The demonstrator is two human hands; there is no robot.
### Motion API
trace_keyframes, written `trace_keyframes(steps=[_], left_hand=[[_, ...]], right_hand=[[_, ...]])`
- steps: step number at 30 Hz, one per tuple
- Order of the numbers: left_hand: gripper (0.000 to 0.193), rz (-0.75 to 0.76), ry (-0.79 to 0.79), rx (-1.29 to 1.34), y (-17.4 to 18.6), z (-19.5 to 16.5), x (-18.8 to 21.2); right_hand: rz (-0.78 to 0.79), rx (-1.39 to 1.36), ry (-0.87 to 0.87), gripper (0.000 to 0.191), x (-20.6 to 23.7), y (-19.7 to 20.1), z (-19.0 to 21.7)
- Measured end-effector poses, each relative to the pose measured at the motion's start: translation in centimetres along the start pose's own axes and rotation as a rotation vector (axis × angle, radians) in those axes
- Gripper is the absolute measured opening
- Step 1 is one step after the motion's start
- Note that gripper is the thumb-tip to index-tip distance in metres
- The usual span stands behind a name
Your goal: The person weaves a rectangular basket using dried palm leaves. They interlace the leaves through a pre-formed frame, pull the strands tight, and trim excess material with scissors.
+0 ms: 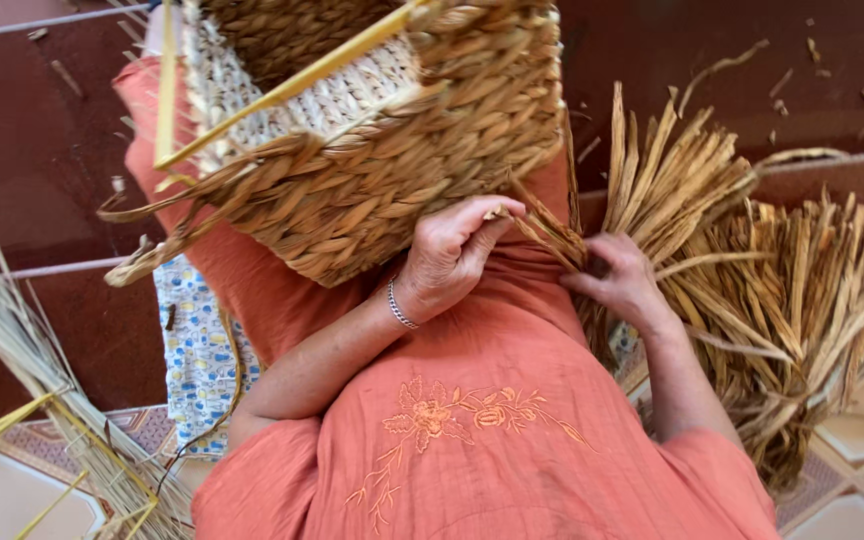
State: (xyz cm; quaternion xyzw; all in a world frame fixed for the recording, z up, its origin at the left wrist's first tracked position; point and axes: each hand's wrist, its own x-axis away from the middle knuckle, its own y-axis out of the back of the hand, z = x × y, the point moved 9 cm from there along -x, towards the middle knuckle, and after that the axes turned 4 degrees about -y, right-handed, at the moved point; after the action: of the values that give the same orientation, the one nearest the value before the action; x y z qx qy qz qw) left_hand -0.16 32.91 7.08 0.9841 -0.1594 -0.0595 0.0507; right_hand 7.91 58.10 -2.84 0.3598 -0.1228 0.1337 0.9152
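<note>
- The left hand (pixel 452 255) was curled narrow, its thumb and fingertips pinching the near end of a twisted strand of dried fibre (pixel 542 225) against the lower edge of the woven basket (pixel 402 170).
- The right hand (pixel 624 280) was closed around the same strand a little further right, where it met the loose fibre bundle (pixel 752 260); the fingers were wrapped over it, tips hidden.
- The basket lay tilted on the person's lap, on the orange dress (pixel 492 430), in the upper middle of the view, with yellow frame rods (pixel 292 80) crossing its pale inner weave.
- The strand ran between the two hands, just right of the basket's edge.
- The fibre bundle fanned out to the right, over the dark red steps (pixel 32 150).
- A silver bracelet (pixel 399 305) circled the left wrist.
- A patterned cloth (pixel 197 350) showed beside the left elbow.
- Thinner pale stalks (pixel 12 330) and a yellow rod frame (pixel 12 425) lay at the far left, near the tiled floor (pixel 12 490).
</note>
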Motion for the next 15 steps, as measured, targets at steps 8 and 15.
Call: trace_keyframes(steps=[8,15], left_hand=[[0.013,-0.101,-0.237,0.207,4.5,-6.1,0.1],[0.009,-0.689,-0.265,0.879,22.1,-8.7,6.5]], right_hand=[[-0.196,0.571,0.046,0.039,4.8,-1.1,-0.7],[-0.002,0.832,-0.035,0.058,6.6,-2.7,-2.3]])
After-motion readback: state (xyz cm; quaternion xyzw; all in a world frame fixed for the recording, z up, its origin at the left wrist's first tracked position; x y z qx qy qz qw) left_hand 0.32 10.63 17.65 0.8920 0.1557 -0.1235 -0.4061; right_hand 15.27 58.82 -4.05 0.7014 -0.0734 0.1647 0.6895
